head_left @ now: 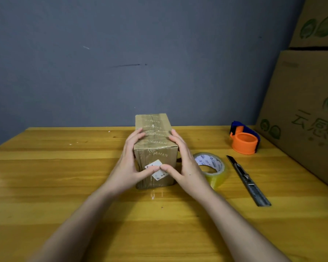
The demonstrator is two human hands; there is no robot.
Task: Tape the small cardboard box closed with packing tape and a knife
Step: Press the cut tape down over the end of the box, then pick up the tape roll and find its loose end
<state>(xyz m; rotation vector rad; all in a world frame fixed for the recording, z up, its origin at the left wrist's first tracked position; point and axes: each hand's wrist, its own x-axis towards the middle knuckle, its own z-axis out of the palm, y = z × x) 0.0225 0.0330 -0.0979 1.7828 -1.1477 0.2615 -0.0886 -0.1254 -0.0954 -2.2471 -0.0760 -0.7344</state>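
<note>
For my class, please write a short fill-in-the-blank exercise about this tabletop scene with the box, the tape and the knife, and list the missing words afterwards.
1. Both hands, the left hand and the right hand, hold the small cardboard ____ between them.
2. The roll of packing tape lies between the box and the ____.
3. The knife rests on the wooden table, touched by ____ hand.
4. The tape dispenser near the far edge is blue and ____.

Missing words: box; knife; neither; orange
</note>
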